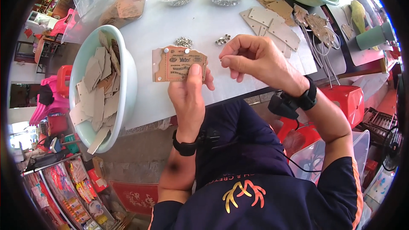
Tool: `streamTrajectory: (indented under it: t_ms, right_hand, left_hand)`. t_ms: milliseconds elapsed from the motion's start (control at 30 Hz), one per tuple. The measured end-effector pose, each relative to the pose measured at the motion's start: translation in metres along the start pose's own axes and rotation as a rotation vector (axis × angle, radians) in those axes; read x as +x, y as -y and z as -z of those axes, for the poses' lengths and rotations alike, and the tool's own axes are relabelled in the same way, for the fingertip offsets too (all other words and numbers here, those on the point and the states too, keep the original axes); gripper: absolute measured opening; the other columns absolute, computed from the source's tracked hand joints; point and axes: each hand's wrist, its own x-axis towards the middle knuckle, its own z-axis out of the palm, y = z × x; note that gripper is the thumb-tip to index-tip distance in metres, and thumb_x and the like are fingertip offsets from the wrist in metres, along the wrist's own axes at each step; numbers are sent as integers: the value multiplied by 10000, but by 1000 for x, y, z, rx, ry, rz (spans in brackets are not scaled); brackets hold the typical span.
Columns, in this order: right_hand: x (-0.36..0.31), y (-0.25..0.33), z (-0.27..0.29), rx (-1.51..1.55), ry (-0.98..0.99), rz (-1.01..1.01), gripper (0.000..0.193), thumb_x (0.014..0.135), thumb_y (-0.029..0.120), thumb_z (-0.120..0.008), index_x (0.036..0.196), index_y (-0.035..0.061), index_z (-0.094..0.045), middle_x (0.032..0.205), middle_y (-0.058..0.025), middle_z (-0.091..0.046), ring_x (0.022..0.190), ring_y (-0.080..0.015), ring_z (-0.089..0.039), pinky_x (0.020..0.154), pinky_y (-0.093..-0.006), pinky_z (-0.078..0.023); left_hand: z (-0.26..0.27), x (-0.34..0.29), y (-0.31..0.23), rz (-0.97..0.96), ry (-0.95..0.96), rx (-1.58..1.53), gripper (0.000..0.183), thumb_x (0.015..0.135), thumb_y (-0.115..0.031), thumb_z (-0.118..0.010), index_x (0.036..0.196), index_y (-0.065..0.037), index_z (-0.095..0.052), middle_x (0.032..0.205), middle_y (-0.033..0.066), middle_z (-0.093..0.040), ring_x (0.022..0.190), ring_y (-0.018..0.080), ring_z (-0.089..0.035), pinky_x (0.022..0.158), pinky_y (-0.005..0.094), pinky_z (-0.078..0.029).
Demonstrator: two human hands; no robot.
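My left hand (188, 102) holds a brown printed cardboard piece (172, 66) over the white tabletop, thumb flat on its face. The card has a wavy cut edge, with a paler layer showing along its left side. Silver rivet-like studs sit at its top edge and lower left corner. To the right of the card, my right hand (257, 55) is raised with thumb and index finger drawn together; whatever is between the tips is too small to make out. Just beyond the card lies a small heap of shiny metal studs (184, 42), and a smaller cluster of metal pieces (223, 39) lies near my right fingertips.
A pale green basin (130, 66) full of grey cardboard pieces stands at the left. Two clear bowls (177, 1) of metal parts sit at the far edge. Flat cardboard pieces (272, 25) and a strung bundle (319, 27) lie right. A red stool (343, 98) stands below.
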Motion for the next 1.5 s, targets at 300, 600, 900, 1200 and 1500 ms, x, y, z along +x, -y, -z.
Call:
streamTrajectory:
  t_ms: [300, 600, 900, 1200, 1500]
  right_hand:
    - [3, -22, -22, 109, -113, 119, 175, 883, 48, -629, 1044, -22, -623, 876, -24, -660, 783, -70, -631, 685, -224, -529]
    - [2, -31, -29, 105, -202, 187, 245, 881, 81, -685, 1117, 21, -657, 895, -4, -675, 795, -51, -597, 737, -218, -490]
    - [1, -35, -39, 7, -338, 251, 202, 891, 78, -665, 1073, -8, -682, 848, -29, -695, 712, -51, -602, 655, -230, -504]
    - [-3, -33, -42, -7, -359, 232, 163, 880, 79, -650, 1003, -18, -693, 795, -44, -709, 702, -54, -644, 618, -217, -520]
    - [-1, -38, -49, -283, -478, 400, 67, 848, 67, -658, 850, 4, -637, 720, -65, -669, 652, -131, -680, 586, -236, -535]
  left_hand:
    - [3, 0, 6, -41, 33, 37, 254, 1015, -183, -489, 953, 37, -600, 811, 59, -598, 678, 109, -551, 588, 262, -465]
    - [4, -2, 10, -59, 74, 61, 202, 1015, -177, -493, 1057, 7, -567, 894, 52, -593, 723, 116, -526, 597, 274, -437]
    - [1, -3, 9, -80, 66, 136, 244, 1017, -176, -515, 1026, 43, -623, 851, 63, -626, 719, 93, -568, 599, 247, -481]
    - [1, -2, 9, -99, 71, 138, 255, 1021, -180, -504, 1041, 43, -627, 853, 61, -634, 726, 100, -580, 582, 246, -486]
    - [-2, -2, 6, -84, 53, 113, 259, 1027, -180, -496, 1030, 44, -626, 867, 53, -644, 711, 94, -568, 593, 255, -458]
